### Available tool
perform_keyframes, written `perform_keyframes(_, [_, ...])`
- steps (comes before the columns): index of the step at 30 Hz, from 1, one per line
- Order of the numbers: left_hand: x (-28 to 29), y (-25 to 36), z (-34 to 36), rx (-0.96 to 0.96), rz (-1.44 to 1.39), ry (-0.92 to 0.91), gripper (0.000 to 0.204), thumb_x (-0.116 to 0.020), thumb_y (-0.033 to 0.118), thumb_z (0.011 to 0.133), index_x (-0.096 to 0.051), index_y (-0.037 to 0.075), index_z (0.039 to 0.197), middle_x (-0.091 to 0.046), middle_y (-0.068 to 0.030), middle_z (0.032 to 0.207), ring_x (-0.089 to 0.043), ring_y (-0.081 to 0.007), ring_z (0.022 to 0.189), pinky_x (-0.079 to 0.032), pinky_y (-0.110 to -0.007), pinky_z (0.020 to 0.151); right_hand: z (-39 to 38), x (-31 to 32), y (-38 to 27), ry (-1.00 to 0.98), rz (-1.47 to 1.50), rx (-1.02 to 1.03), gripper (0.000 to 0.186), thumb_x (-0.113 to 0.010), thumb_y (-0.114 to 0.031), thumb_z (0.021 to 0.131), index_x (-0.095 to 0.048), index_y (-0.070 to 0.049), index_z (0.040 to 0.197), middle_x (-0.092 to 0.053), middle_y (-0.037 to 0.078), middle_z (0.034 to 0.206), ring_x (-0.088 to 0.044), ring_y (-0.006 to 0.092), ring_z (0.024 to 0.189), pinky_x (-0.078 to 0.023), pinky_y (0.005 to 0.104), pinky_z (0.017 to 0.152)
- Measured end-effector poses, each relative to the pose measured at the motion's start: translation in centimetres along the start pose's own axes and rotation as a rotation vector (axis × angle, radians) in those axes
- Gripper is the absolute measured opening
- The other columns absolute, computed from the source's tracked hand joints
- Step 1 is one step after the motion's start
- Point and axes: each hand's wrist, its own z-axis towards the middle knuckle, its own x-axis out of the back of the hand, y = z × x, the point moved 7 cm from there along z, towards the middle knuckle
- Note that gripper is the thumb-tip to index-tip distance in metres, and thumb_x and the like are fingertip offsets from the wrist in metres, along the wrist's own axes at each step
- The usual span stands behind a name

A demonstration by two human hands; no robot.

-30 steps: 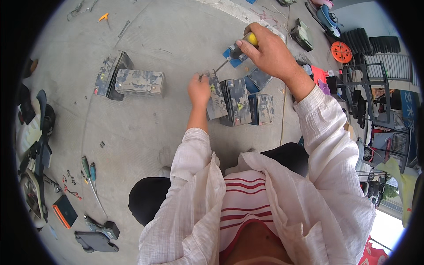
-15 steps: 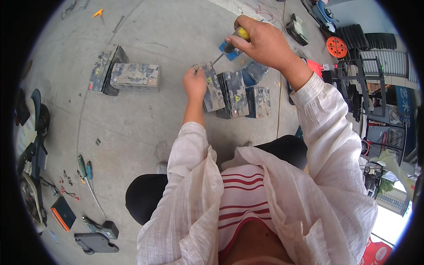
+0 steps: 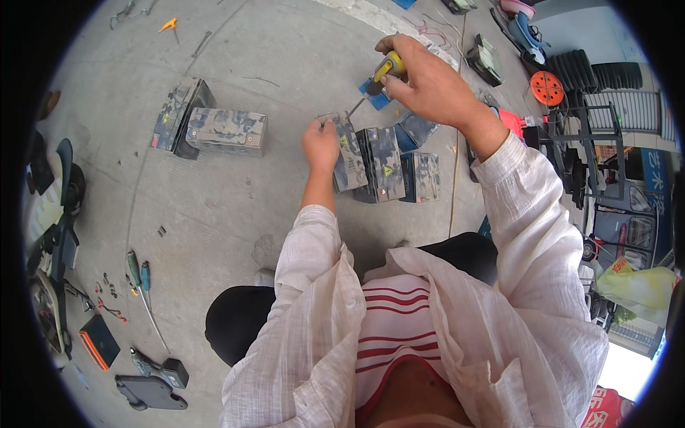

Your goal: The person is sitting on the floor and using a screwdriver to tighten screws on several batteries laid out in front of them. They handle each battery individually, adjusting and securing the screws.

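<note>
In my right hand (image 3: pixel 428 85) is a screwdriver (image 3: pixel 386 71) with a yellow and black handle, its shaft slanting down to the left. The tip meets or nearly meets the far end of a dusty camouflage-patterned battery (image 3: pixel 349 160). My left hand (image 3: pixel 320 145) is closed at that battery's far left corner; the fingertips are partly hidden. Right beside it stands a second camouflage battery (image 3: pixel 384 160) with a yellow warning triangle. Two more blocks, one dusty blue (image 3: pixel 416 132) and one camouflage (image 3: pixel 427 177), sit further right.
Two more camouflage batteries (image 3: pixel 227 130) rest together on the concrete at left. Long screwdrivers (image 3: pixel 145 292), a cordless drill (image 3: pixel 171 371) and a black-orange box (image 3: pixel 98 342) lie lower left. An orange-handled tool (image 3: pixel 168 25) is far left. Racks (image 3: pixel 589 135) and an orange reel (image 3: pixel 546 88) stand right.
The whole view has shifted slightly, so the floor and batteries sit lower. My right hand has turned a little with the screwdriver. My left hand stays at the same battery.
</note>
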Motion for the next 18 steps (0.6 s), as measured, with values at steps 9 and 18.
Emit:
perform_keyframes(9, [-0.3, -1.4, 0.5, 0.087, -0.113, -0.006, 0.026, -0.062, 0.019, 0.094, -0.07, -0.005, 0.1, -0.072, -0.0117, 0.083, -0.061, -0.0165, 0.072, -0.048, -0.033, 0.068, 0.1, 0.1, 0.6, -0.08, 0.057, 0.008, 0.043, -0.068, -0.041, 0.089, -0.059, -0.004, 0.108, -0.069, 0.017, 0.098, -0.068, 0.0363, 0.093, -0.053, 0.0447, 0.077])
perform_keyframes(18, [-0.2, -1.6, 0.5, 0.095, -0.088, 0.004, 0.027, -0.062, 0.019, 0.094, -0.07, -0.005, 0.101, -0.073, -0.0134, 0.084, -0.064, -0.0176, 0.074, -0.049, -0.034, 0.07, -0.2, 0.0, 0.7, 0.033, 0.008, 0.041, 0.04, -0.067, -0.042, 0.091, -0.062, -0.003, 0.1, -0.069, 0.017, 0.091, -0.068, 0.0372, 0.089, -0.054, 0.0435, 0.075])
